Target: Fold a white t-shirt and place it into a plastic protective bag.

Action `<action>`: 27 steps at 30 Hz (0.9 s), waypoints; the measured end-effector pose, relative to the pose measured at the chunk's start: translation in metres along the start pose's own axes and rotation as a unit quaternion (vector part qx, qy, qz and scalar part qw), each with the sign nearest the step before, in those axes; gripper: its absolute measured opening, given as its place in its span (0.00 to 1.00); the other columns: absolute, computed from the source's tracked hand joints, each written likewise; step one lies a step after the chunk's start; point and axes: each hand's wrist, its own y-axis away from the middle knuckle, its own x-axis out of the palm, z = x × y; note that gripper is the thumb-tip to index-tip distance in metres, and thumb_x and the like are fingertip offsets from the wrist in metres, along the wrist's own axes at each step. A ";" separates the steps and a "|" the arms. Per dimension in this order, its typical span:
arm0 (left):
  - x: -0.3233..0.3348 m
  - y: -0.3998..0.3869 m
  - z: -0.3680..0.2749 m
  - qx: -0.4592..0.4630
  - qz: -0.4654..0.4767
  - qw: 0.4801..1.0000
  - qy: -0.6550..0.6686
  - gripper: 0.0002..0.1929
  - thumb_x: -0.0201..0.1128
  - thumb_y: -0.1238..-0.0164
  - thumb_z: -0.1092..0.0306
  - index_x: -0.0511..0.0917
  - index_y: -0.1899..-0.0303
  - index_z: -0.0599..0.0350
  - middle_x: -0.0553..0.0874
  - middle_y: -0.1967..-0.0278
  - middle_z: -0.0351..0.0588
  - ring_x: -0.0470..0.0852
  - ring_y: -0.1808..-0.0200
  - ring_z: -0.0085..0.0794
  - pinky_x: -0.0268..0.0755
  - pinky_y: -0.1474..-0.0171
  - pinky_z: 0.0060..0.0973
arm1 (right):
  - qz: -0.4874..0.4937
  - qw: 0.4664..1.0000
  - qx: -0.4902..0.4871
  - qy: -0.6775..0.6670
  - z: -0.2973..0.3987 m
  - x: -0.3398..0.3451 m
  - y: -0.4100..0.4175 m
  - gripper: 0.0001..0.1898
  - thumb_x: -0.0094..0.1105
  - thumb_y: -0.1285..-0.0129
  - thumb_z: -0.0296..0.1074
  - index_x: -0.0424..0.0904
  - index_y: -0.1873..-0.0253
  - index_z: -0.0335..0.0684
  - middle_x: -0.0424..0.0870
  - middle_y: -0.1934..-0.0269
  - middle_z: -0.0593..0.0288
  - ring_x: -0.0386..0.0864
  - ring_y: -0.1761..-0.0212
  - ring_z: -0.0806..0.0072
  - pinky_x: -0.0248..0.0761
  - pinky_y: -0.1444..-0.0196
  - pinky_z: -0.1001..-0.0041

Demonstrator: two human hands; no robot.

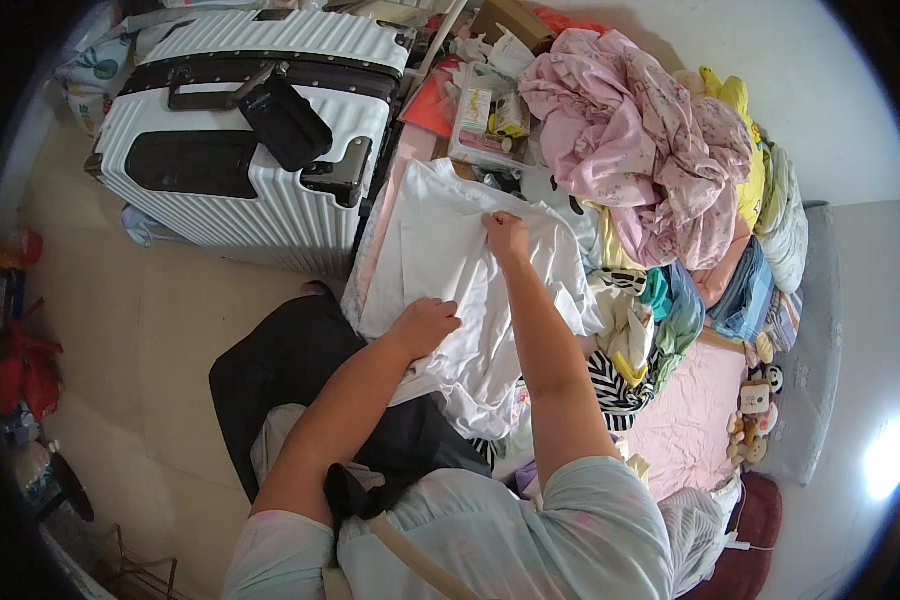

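A white T-shirt (pixel 450 247) lies spread on the edge of the bed before me, its lower part bunched in loose wrinkles towards my lap. On the nearer left part of the cloth, my left hand (pixel 426 328) has its fingers curled on a pinch of fabric. Farther up, below the neckline, my right hand (pixel 508 238) grips the shirt between thumb and fingers. The fingertips of both hands are partly hidden. Black trousers (pixel 292 360) cover my legs beneath the near edge of the shirt.
A white ribbed suitcase (pixel 292 202) with a black pouch (pixel 285 120) stands at the left. A clear plastic box (pixel 491 120) sits beyond the shirt. Pink floral bedding (pixel 637 142) and heaped clothes (pixel 637 315) lie to the right. Plush toys (pixel 754 420) line the bed's far side.
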 end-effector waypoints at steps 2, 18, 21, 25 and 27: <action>0.003 0.002 0.002 -0.012 0.034 0.999 0.000 0.12 0.60 0.46 0.68 0.81 0.58 0.50 0.78 0.63 0.42 0.80 0.58 0.36 0.73 0.55 0.35 | -0.007 1.000 -0.016 0.013 -0.001 0.001 0.001 0.18 0.56 0.39 0.46 0.83 0.58 0.34 0.83 0.61 0.42 0.81 0.58 0.48 0.72 0.53 0.59; -0.048 0.041 -0.008 -0.316 0.002 0.924 0.215 0.17 0.73 0.53 0.61 0.82 0.61 0.59 0.83 0.61 0.53 0.83 0.59 0.43 0.75 0.55 0.35 | -0.060 0.952 -0.298 0.018 0.057 0.043 0.108 0.17 0.66 0.46 0.33 0.76 0.52 0.36 0.77 0.58 0.46 0.77 0.57 0.49 0.72 0.55 0.58; -0.050 0.036 -0.006 -0.335 0.020 0.916 0.220 0.15 0.70 0.50 0.62 0.82 0.62 0.60 0.84 0.64 0.53 0.84 0.62 0.41 0.75 0.56 0.33 | -0.047 0.962 -0.268 0.006 0.073 0.056 0.090 0.17 0.65 0.45 0.36 0.75 0.54 0.34 0.77 0.59 0.44 0.79 0.62 0.47 0.75 0.61 0.58; -0.034 0.040 0.007 -0.373 0.034 0.889 0.263 0.12 0.67 0.49 0.65 0.82 0.63 0.60 0.85 0.65 0.53 0.84 0.62 0.42 0.75 0.57 0.34 | 0.008 0.974 -0.204 0.102 0.095 0.070 0.069 0.23 0.65 0.47 0.43 0.73 0.53 0.31 0.77 0.58 0.42 0.81 0.59 0.48 0.76 0.57 0.59; -0.027 0.044 0.011 -0.362 0.021 0.893 0.266 0.11 0.67 0.48 0.65 0.82 0.64 0.60 0.85 0.69 0.52 0.85 0.65 0.38 0.76 0.59 0.33 | 0.034 0.973 -0.170 0.149 0.100 0.075 0.063 0.25 0.65 0.47 0.46 0.72 0.53 0.30 0.77 0.57 0.41 0.81 0.57 0.49 0.77 0.56 0.60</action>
